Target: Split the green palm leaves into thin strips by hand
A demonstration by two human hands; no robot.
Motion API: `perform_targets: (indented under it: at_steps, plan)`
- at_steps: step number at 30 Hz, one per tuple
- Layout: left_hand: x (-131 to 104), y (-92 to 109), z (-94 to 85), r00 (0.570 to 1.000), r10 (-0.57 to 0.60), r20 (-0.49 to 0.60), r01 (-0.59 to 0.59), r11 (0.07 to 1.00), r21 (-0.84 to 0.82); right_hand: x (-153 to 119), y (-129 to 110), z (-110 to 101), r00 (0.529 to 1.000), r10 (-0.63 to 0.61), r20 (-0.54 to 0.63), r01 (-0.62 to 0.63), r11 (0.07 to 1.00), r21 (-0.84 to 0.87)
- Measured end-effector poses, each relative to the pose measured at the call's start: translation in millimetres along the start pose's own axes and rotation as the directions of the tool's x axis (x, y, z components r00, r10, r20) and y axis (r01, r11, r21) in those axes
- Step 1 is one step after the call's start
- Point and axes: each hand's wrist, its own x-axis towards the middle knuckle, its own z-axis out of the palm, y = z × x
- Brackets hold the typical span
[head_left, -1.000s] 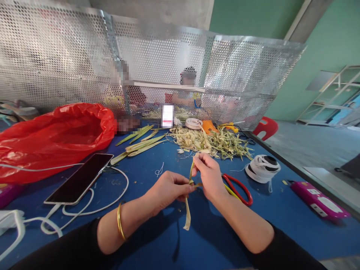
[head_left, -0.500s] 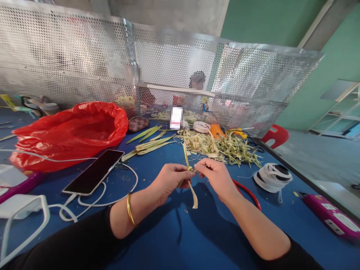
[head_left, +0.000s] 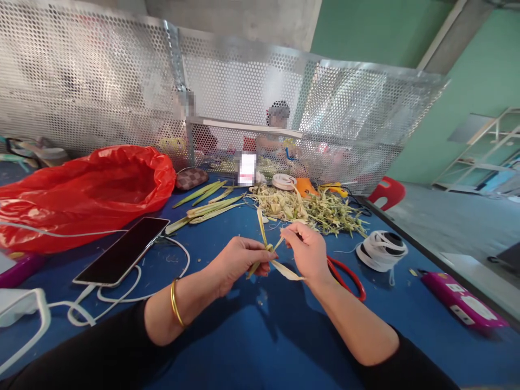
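My left hand [head_left: 248, 257] pinches a small knot of folded leaf strips [head_left: 269, 248] between thumb and fingers. One strip end stands up from the knot, another hangs off toward the lower right, and a bit pokes out below my fingers. My right hand [head_left: 305, 249] is closed on a thin leaf strip [head_left: 279, 242], drawn out to the upper right of the knot. Beyond my hands lie long green leaf strips [head_left: 216, 208] and a pile of pale and green leaf pieces [head_left: 280, 203].
At left are a red plastic bag [head_left: 101, 168] and a phone [head_left: 124, 252] with a white cable. Red-handled scissors [head_left: 355, 281], a white ribbon roll [head_left: 381, 252] and a purple pack [head_left: 459, 300] lie at right. A perforated metal screen [head_left: 244, 86] stands behind, a person beyond it.
My right hand has drawn its strip up and away from the knot. The lower strip end has swung right toward my wrist. The view has turned slightly right.
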Motion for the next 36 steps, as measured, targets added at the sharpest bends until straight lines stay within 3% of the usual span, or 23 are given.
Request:
perform_targets:
  at_steps: [7,10,13,15,16,17,19,24,32,36]
  plan:
    - [-1,0,0.3,0.999,-0.036,0.006,0.037,0.998,-0.054,5,6,1,0.998,0.010,0.055,-0.013,0.998,0.055]
    - [1,4,-1.9,0.991,-0.028,-0.129,0.002,0.980,-0.197,11,11,-1,0.998,0.054,0.030,-0.057,0.990,0.128]
    - [3,9,-7.4,0.941,0.033,-0.337,-0.150,0.933,-0.327,9,8,-1,0.989,0.116,-0.089,-0.098,0.978,0.185]
    - [4,11,-9.6,0.904,0.082,-0.420,-0.244,0.905,-0.348,1,1,3,0.991,0.135,-0.005,-0.131,0.969,0.210]
    - [4,10,-9.2,0.895,0.110,-0.431,-0.275,0.899,-0.341,-4,-3,6,0.985,0.122,0.126,-0.146,0.968,0.203]
    - [4,8,-7.8,0.896,0.136,-0.423,-0.292,0.897,-0.331,-10,-7,9,0.957,0.101,0.270,-0.151,0.974,0.169]
    - [3,3,-1.9,0.914,0.178,-0.365,-0.299,0.902,-0.310,-21,-15,16,0.918,0.073,0.390,-0.138,0.981,0.140]
    - [1,-8,12.1,0.958,0.199,-0.207,-0.256,0.917,-0.305,-29,-20,24,0.926,0.047,0.374,-0.123,0.976,0.182]
    - [0,-1,6.7,0.969,0.118,-0.218,-0.188,0.922,-0.339,-30,-21,20,0.905,0.049,0.422,-0.115,0.984,0.133]
    - [1,4,1.0,0.942,0.108,-0.318,-0.229,0.898,-0.375,-34,-27,18,0.859,0.041,0.510,-0.138,0.978,0.154]
